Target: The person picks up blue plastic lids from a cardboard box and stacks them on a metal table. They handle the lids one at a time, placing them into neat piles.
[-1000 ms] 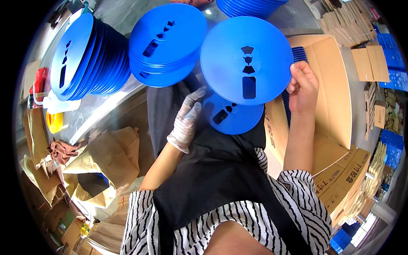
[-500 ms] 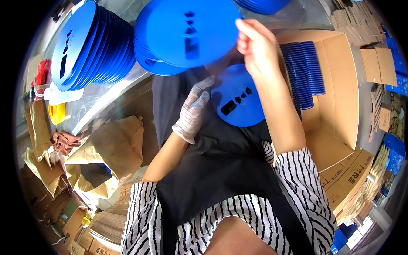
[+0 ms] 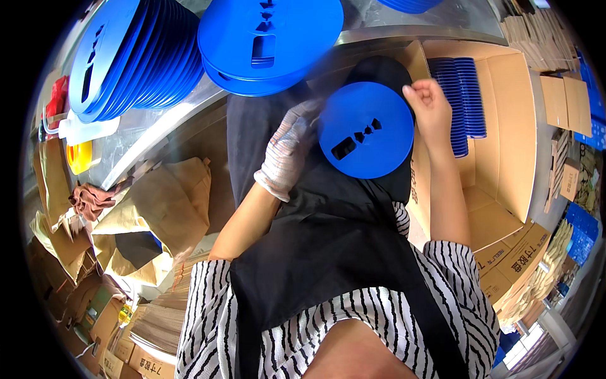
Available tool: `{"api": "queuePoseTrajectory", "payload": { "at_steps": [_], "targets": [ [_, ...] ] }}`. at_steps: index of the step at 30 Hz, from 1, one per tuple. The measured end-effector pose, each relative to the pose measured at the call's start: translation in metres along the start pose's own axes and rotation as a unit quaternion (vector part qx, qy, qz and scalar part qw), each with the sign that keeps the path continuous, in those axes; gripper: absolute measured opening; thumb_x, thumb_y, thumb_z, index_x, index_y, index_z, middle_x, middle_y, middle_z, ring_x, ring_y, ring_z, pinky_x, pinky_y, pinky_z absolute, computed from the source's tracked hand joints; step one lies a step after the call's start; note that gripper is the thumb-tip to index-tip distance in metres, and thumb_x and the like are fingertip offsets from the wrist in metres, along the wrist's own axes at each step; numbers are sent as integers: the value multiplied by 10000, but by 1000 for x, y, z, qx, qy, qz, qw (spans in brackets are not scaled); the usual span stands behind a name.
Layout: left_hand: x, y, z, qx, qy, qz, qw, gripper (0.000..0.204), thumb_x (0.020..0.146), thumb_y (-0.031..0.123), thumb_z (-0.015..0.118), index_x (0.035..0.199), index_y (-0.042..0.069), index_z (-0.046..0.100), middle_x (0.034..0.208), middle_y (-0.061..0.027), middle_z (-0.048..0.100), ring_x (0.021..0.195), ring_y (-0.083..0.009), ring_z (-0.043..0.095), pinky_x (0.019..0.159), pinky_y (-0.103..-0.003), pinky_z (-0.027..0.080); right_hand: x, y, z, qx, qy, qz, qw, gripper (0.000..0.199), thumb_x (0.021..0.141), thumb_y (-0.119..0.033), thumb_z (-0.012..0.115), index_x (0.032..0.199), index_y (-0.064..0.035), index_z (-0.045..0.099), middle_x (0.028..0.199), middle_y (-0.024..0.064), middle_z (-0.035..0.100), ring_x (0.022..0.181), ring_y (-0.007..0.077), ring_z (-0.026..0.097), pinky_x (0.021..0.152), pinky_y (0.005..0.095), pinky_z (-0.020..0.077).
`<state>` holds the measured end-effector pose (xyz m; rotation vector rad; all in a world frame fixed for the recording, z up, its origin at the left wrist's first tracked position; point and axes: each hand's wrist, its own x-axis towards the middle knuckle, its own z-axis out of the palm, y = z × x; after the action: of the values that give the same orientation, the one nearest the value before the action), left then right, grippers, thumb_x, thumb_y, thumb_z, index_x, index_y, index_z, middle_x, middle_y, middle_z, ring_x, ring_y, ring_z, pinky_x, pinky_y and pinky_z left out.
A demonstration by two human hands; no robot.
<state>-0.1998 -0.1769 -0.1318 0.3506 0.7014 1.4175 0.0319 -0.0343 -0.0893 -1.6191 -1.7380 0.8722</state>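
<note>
A round blue plastic reel (image 3: 385, 148) with a row of dark cut-outs stands tilted over my lap, its flat face showing. My left hand (image 3: 287, 151), in a pale striped knit glove, is closed at its left edge; the fingertips are blurred and partly out of sight. At the upper right rim, my bare right hand (image 3: 430, 110) has its thumb and curled fingers pinched together at the edge. A pile of larger-looking blue reels (image 3: 297, 47) sits on the metal table ahead. Left of it leans a tall stack of blue reels (image 3: 170, 63).
An open cardboard box (image 3: 505, 120) at my right holds rows of blue reels (image 3: 468, 101). More blue reels (image 3: 410, 5) lie at the table's far side. A brown paper bag (image 3: 170, 196), a brown cloth (image 3: 93, 199) and a yellow container (image 3: 79, 156) are at left.
My right hand has come down from the rim of the pile on the table to the right rim of the reel over my lap. That reel appears slightly higher and farther right.
</note>
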Motion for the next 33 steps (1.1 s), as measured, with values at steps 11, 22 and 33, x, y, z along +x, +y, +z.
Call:
{"api": "queuePoseTrajectory", "payload": {
  "at_steps": [11,22,33],
  "targets": [
    [2,2,3,-50,-19,-39,998,572,935,268,562,1419,35,365,1460,-166,396,1352,-315,382,1084,-423,348,-30,13,-15,227,-100,180,952,128,902,-117,631,982,-19,612,848,17,625,772,76,566,742,215,454],
    [-15,25,56,-13,-68,-63,996,641,946,119,553,1504,96,239,1432,-119,447,1238,-268,529,1001,-406,460,-29,-31,-45,407,33,100,907,148,888,-90,634,999,-6,584,874,59,636,753,88,595,694,217,502],
    [-23,34,75,57,-33,-34,997,752,875,33,611,1511,117,219,1309,-113,549,1149,-224,592,923,-379,524,-38,-49,-40,372,103,18,922,145,897,-94,634,992,-11,563,858,55,638,735,70,573,691,196,471]
  ]
}}
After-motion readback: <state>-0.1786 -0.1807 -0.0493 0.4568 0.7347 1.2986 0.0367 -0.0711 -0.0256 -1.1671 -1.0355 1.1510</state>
